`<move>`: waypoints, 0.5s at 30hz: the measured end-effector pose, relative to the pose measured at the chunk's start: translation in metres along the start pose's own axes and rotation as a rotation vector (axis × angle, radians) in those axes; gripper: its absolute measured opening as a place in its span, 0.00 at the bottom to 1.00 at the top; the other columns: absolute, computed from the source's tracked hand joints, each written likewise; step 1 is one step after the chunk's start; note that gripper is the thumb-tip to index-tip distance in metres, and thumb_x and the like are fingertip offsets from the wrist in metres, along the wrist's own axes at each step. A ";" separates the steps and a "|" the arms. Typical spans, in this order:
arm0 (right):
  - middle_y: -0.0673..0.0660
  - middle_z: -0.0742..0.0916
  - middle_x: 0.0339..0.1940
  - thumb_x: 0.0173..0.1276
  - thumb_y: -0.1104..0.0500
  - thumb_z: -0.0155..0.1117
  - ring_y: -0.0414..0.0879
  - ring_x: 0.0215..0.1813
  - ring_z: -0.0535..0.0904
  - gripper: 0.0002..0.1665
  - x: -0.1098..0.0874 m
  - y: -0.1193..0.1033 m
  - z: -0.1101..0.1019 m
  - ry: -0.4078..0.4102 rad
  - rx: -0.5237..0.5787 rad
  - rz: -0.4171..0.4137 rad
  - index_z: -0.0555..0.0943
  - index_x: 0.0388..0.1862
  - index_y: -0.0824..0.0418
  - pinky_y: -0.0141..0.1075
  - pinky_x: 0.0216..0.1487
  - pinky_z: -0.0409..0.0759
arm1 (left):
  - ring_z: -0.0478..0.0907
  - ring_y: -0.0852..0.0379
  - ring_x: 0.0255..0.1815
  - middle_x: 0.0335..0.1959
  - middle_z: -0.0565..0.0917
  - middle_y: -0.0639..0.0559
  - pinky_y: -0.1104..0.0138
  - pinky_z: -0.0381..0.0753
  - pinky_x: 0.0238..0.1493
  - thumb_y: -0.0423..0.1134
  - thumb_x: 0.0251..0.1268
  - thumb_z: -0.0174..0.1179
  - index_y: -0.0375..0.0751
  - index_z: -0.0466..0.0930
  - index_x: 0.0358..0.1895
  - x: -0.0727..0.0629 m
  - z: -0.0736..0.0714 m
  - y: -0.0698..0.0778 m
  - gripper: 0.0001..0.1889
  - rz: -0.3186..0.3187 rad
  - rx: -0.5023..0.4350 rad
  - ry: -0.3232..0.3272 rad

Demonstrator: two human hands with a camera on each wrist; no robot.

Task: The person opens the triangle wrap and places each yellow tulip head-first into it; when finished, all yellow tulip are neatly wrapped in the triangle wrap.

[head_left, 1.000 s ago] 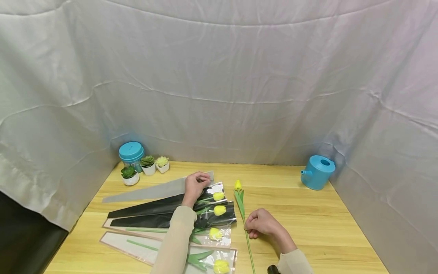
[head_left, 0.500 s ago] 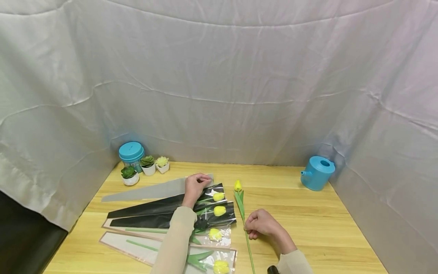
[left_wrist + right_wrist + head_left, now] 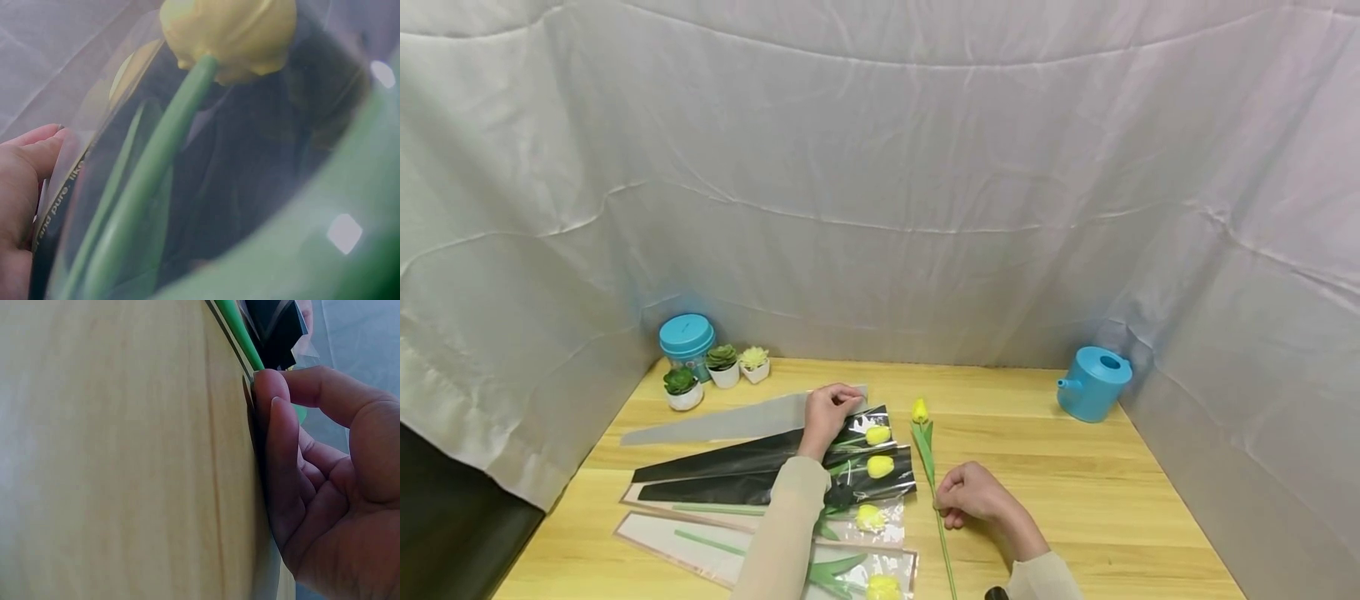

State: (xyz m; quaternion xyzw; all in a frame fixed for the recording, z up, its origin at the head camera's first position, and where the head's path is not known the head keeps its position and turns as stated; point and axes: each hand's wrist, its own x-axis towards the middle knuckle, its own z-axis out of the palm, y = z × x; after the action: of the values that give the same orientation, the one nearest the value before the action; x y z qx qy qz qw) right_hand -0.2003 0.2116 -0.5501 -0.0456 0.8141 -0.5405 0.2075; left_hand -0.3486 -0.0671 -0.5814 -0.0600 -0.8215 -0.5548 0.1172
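In the head view my left hand point(image 3: 829, 417) bends over the wide end of a flat grey flower sleeve point(image 3: 730, 419), fingertips pinching near its edge. My right hand point(image 3: 981, 496) pinches the green stem of a yellow artificial tulip point(image 3: 920, 411) between thumb and finger, as the right wrist view also shows. This tulip lies lengthwise on the wooden table. Beside it, two black-backed sleeves point(image 3: 722, 454) and two pale pink-edged sleeves point(image 3: 685, 537) each hold a yellow tulip. A wrapped tulip point(image 3: 231, 37) fills the left wrist view; my left fingertips are partly hidden behind film there.
Three small potted succulents point(image 3: 723, 365) and a blue lidded tub point(image 3: 687, 335) stand at the back left. At the back right is a blue watering can point(image 3: 1094, 383). Grey cloth point(image 3: 910, 167) hangs around the back and sides of the table point(image 3: 1060, 508).
The grey sleeve's wide end dips slightly. Both hands stay nearly in place, and the head view shifts a little.
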 end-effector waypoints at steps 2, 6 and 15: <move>0.56 0.87 0.20 0.62 0.70 0.68 0.41 0.20 0.83 0.02 0.000 0.000 0.000 -0.002 0.003 -0.004 0.85 0.30 0.70 0.31 0.23 0.82 | 0.82 0.60 0.30 0.27 0.89 0.57 0.64 0.82 0.36 0.42 0.63 0.75 0.48 0.93 0.37 0.000 0.000 0.000 0.04 -0.004 0.002 -0.001; 0.56 0.87 0.20 0.62 0.70 0.68 0.41 0.20 0.83 0.03 0.001 0.000 0.000 -0.006 0.016 -0.008 0.85 0.30 0.70 0.30 0.23 0.82 | 0.83 0.60 0.31 0.28 0.89 0.56 0.63 0.83 0.38 0.40 0.63 0.75 0.48 0.93 0.38 0.000 0.000 0.000 0.03 0.004 0.002 -0.004; 0.55 0.87 0.19 0.61 0.70 0.68 0.41 0.19 0.82 0.02 0.001 0.003 0.000 -0.013 0.027 -0.017 0.85 0.29 0.71 0.30 0.22 0.81 | 0.84 0.59 0.33 0.28 0.88 0.56 0.59 0.86 0.44 0.37 0.64 0.74 0.46 0.92 0.42 -0.002 0.001 -0.002 0.06 0.030 -0.013 -0.014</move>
State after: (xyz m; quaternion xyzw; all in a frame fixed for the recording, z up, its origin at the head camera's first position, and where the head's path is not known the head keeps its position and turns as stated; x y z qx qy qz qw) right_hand -0.2004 0.2123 -0.5527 -0.0534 0.8049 -0.5529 0.2086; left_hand -0.3475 -0.0671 -0.5835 -0.0770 -0.8177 -0.5580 0.1191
